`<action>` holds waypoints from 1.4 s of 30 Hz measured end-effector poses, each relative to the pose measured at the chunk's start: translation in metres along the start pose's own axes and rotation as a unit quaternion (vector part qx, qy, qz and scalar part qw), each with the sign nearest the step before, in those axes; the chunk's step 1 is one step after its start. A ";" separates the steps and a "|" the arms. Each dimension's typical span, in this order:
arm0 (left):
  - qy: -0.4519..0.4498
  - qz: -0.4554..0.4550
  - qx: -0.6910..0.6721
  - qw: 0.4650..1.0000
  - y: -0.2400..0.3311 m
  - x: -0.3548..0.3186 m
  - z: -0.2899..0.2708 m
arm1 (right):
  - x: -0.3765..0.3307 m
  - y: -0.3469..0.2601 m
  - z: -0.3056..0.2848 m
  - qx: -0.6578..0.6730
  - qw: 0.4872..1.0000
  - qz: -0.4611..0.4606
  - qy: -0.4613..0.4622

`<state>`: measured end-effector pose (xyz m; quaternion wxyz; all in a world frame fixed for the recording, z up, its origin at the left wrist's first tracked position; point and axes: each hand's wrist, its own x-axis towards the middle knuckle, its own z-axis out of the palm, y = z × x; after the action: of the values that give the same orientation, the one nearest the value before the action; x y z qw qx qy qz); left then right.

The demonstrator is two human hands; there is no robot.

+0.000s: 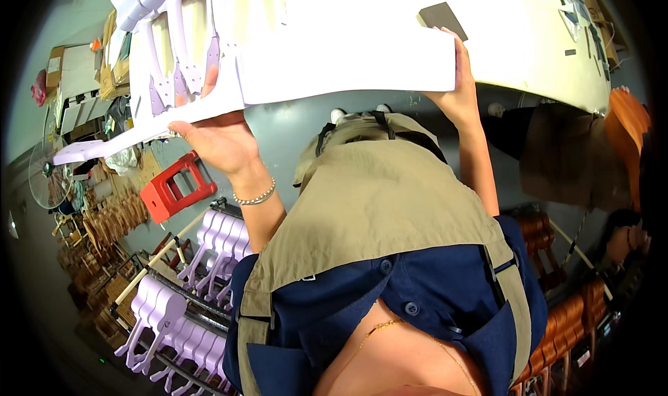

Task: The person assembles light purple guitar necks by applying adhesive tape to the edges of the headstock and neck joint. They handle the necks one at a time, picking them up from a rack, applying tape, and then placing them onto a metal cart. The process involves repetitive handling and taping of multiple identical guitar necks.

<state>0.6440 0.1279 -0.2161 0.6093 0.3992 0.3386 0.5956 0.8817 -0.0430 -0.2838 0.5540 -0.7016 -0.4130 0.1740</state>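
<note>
Table (515,55): far edge cut off by the frame. White guitar-shaped piece (348,62), held over the near edge; glare washes out its face and upper outline, so contact with the table cannot be told. Long axis roughly left–right; headstock points left, slightly toward the wearer, past the near-left corner. Left hand (226,142) grips the neck beside the body, fingers partly hidden; right hand (459,93) grips the body's right end, thumb obscured. Dark block (443,19) lies near the right fingertips.
</note>
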 end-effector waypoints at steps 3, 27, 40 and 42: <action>0.039 -0.027 -0.010 0.999 -0.006 0.000 -0.019 | 0.000 -0.014 0.000 -0.016 1.000 0.007 -0.026; 0.083 -0.303 -0.063 0.947 -0.101 -0.046 -0.157 | 0.001 -0.081 0.043 0.123 0.954 -0.181 -0.204; 0.200 -0.301 -0.257 0.896 -0.061 -0.002 -0.149 | 0.016 0.001 0.032 0.257 0.950 -0.019 -0.179; 0.171 -0.219 -0.176 0.944 -0.048 0.007 -0.123 | 0.012 0.008 0.033 0.229 0.956 0.026 -0.182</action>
<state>0.5573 0.1468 -0.3143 0.7185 0.0933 0.4065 0.5566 0.8691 -0.0134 -0.2997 0.6107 -0.5225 -0.4375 0.4034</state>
